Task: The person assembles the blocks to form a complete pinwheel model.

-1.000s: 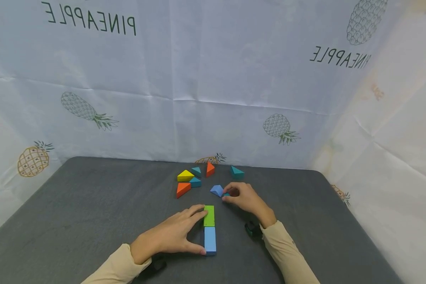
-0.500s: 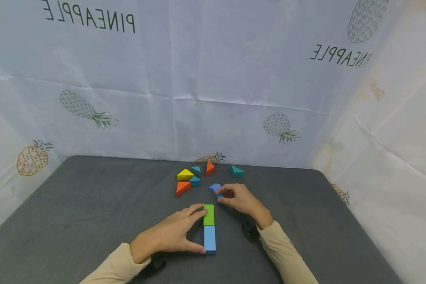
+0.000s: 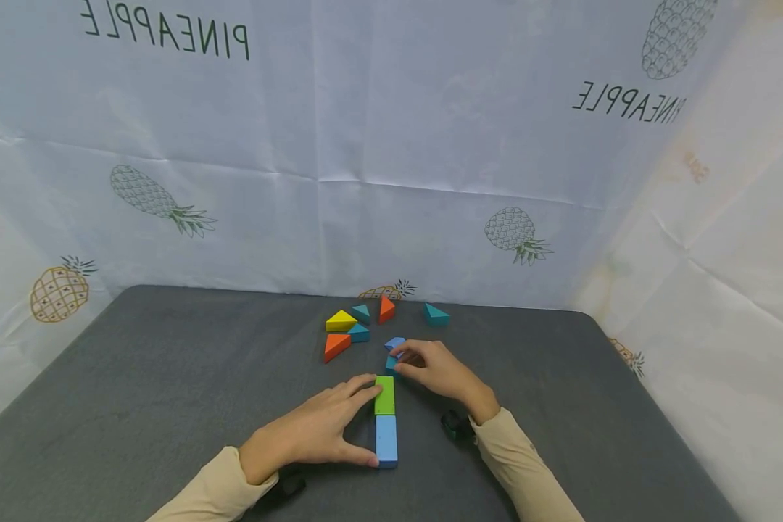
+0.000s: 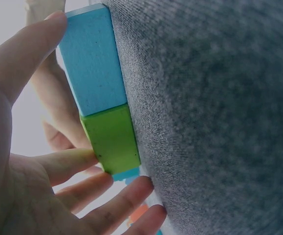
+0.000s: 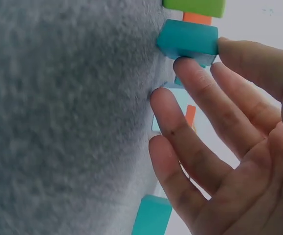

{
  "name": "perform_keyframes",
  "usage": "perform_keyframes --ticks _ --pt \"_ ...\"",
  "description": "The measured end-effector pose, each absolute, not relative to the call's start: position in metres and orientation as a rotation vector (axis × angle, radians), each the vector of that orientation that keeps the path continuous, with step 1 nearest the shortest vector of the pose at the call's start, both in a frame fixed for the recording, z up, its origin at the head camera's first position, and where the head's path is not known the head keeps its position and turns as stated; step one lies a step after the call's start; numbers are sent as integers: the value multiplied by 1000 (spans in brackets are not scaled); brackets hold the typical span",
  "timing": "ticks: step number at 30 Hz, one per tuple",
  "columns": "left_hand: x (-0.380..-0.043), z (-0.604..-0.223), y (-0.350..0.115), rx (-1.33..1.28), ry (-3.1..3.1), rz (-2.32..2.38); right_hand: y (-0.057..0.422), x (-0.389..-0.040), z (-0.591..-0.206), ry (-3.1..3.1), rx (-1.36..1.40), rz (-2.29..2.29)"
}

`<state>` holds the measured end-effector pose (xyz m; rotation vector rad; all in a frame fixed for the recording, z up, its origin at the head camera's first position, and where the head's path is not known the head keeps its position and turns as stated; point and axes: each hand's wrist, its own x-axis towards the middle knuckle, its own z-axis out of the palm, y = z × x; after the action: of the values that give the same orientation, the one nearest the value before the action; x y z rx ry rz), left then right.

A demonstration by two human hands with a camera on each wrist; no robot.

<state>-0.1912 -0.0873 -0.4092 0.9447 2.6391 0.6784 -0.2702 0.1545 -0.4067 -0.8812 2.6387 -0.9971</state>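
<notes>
A light blue block [image 3: 386,441] and a green block [image 3: 385,396] lie end to end in the head view. My left hand [image 3: 320,428] spans their left side, thumb touching the blue block's near end and extended fingers against the green one. At the far end of the green block, my right hand [image 3: 440,368] pinches a small teal block [image 5: 187,36] between thumb and fingers. Its shape is partly hidden by the fingers in the head view. Just beyond lies a periwinkle-blue block [image 3: 394,343], partly covered by the right fingers.
Farther back on the dark grey table [image 3: 170,362] lie a yellow triangular block [image 3: 341,321], an orange one [image 3: 336,347] and several more in teal and orange. A teal triangle [image 3: 436,315] sits apart to the right. A pineapple-print cloth [image 3: 391,239] hangs behind the table.
My right hand has moved left and slightly nearer, bringing the small teal block to the green block's far end. The left hand and the two-block row have stayed in place.
</notes>
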Motion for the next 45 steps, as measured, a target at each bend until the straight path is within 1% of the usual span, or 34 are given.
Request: perform_keyframes --ticks 30,45 --pt "-188 -411 -86 958 2676 632 147 -265 -409 2627 -962 -977" --pt "-186 -413 -83 976 2706 600 147 -264 -406 2583 -932 -970"
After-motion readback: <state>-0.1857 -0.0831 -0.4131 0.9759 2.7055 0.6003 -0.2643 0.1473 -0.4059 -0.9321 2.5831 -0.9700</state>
